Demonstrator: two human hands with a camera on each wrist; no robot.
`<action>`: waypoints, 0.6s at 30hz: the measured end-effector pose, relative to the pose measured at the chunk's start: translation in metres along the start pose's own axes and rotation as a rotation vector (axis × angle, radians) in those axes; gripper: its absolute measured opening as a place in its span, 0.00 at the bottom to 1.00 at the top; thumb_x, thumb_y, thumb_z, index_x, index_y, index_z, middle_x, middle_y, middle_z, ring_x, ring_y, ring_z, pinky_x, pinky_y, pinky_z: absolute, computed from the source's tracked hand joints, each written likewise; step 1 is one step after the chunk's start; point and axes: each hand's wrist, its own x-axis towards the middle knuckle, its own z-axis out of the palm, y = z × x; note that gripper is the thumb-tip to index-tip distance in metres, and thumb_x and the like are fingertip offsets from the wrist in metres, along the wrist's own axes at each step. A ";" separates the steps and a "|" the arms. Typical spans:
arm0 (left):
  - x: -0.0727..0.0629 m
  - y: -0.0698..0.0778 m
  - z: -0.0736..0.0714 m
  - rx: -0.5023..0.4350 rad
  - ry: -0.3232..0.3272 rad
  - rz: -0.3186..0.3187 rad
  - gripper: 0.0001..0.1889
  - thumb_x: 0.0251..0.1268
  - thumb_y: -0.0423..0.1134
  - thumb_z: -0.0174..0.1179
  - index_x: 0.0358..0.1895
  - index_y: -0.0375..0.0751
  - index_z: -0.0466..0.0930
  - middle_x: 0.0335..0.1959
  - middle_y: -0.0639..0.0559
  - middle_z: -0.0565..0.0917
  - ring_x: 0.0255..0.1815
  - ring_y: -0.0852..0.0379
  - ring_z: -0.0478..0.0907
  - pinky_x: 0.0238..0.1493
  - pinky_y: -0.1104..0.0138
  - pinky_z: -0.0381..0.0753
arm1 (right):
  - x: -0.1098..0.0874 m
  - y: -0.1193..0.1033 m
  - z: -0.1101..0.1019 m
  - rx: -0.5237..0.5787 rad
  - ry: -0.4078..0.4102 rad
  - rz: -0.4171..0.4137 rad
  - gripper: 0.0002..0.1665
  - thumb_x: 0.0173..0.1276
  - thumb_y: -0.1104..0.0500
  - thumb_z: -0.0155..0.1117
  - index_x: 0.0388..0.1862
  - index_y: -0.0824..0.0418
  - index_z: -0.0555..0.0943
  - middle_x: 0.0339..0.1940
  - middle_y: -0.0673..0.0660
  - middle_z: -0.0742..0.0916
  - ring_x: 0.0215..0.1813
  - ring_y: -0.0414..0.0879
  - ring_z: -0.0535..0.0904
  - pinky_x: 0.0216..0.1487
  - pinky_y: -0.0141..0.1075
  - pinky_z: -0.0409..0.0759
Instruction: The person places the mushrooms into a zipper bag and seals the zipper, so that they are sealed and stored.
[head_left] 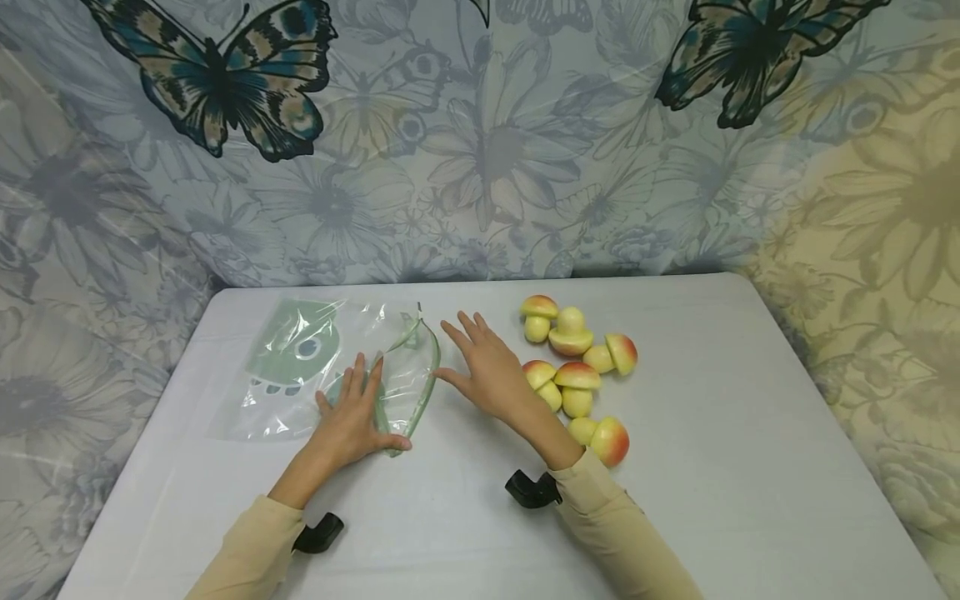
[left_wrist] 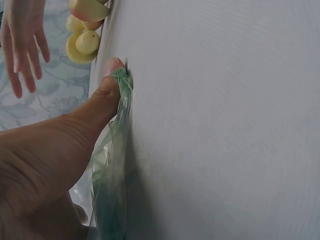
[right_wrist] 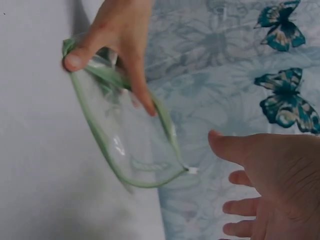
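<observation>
A clear zip bag [head_left: 262,417] with a green printed face and green-edged mouth lies on the left of the table. Its mouth gapes toward the right, which the right wrist view shows from the front. My left hand [head_left: 352,429] rests on the bag with fingers spread, the thumb at the near corner of the mouth. My right hand [head_left: 491,379] hovers just right of the bag's mouth, its fingers extended and nothing in them. Several yellow-and-red toy mushrooms [head_left: 577,404] lie to the right of that hand, some partly behind the forearm.
A white cloth covers the table [head_left: 720,433]. Behind it and at both sides hangs a floral fabric [head_left: 495,167] with large butterflies. A black wrist mount [head_left: 318,533] sits under the left sleeve, another mount [head_left: 532,490] under the right one.
</observation>
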 end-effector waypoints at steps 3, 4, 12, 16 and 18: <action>0.000 0.001 0.001 0.002 0.013 -0.005 0.73 0.32 0.69 0.74 0.79 0.40 0.39 0.77 0.28 0.41 0.75 0.25 0.43 0.55 0.20 0.42 | -0.003 0.002 -0.012 0.011 0.023 0.000 0.40 0.69 0.43 0.63 0.75 0.57 0.65 0.76 0.63 0.65 0.77 0.61 0.56 0.69 0.54 0.64; 0.000 0.001 0.001 0.005 0.015 -0.006 0.73 0.32 0.69 0.74 0.79 0.39 0.39 0.77 0.27 0.41 0.75 0.25 0.43 0.55 0.20 0.42 | -0.004 0.003 -0.015 0.012 0.029 0.003 0.40 0.69 0.43 0.63 0.75 0.57 0.65 0.76 0.63 0.65 0.77 0.60 0.56 0.69 0.54 0.65; 0.001 0.001 0.002 0.002 0.003 -0.026 0.74 0.33 0.70 0.73 0.79 0.38 0.38 0.77 0.28 0.44 0.75 0.25 0.40 0.54 0.19 0.39 | -0.019 0.013 -0.026 0.075 0.084 0.055 0.39 0.70 0.47 0.64 0.75 0.59 0.64 0.75 0.63 0.67 0.76 0.59 0.60 0.69 0.52 0.65; 0.001 0.001 0.002 -0.004 -0.003 -0.031 0.74 0.33 0.70 0.73 0.79 0.38 0.36 0.77 0.28 0.43 0.75 0.25 0.39 0.54 0.19 0.37 | -0.029 0.016 -0.025 0.086 0.114 0.101 0.41 0.69 0.48 0.65 0.75 0.59 0.64 0.74 0.63 0.69 0.73 0.57 0.64 0.67 0.52 0.69; 0.001 0.001 0.003 -0.014 -0.003 -0.030 0.74 0.34 0.69 0.73 0.79 0.39 0.35 0.77 0.29 0.42 0.75 0.25 0.38 0.54 0.19 0.37 | -0.034 0.018 -0.023 0.077 0.140 0.134 0.41 0.68 0.49 0.67 0.75 0.60 0.64 0.71 0.63 0.72 0.67 0.56 0.72 0.61 0.50 0.75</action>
